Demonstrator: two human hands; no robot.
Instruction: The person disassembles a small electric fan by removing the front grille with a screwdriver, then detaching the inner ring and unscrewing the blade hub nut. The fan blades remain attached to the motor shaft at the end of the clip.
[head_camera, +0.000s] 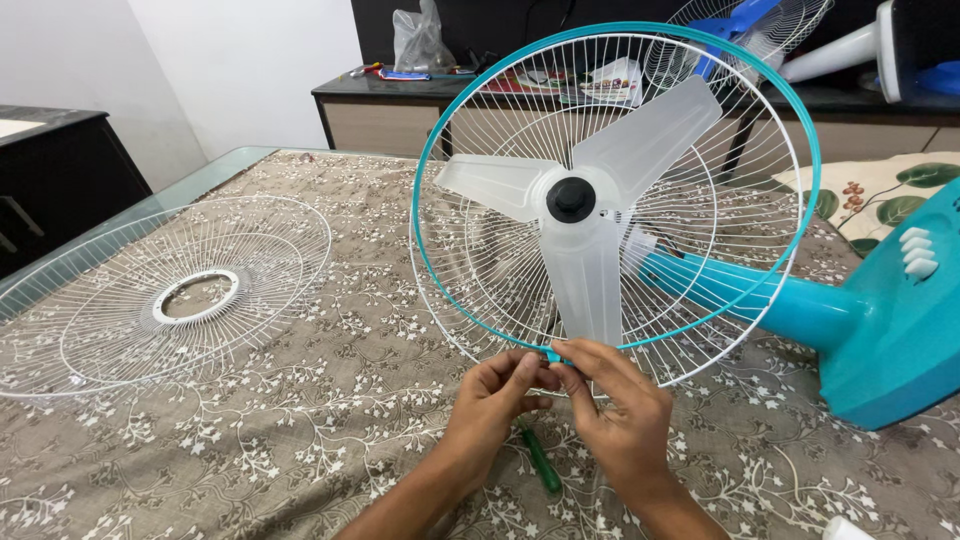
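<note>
Both hands meet at the lowest point of the teal rim (800, 110) of the fan guard, and this point I take as the landmark. Left hand (497, 392) comes from the lower left and its fingers are curled, pinching at the small teal clip (553, 355) that sits on the rim there. Right hand (622, 412) comes from the lower right; its thumb and first fingers close on the same clip from the other side. Each hand is about equally near, and the fingertips almost touch.

Just below the landmark, between the wrists, a green screwdriver (541, 462) lies on the patterned cloth (330, 400), its long axis running toward the person; no hand holds it.

Above the landmark the rear guard (700, 330) stands nearly upright, with the three clear blades (583, 280) and the black hub cap (571, 198) at its middle. The fan's axis points toward the person.

Right of the landmark the teal stand (800, 310) lies across the cloth and ends in the base (900, 340), so room is tight there. Left of it the cloth is open as far as the loose white front guard (160, 300), which lies flat, well apart. Far behind, a dark counter (400, 92) carries a second fan (740, 30).
</note>
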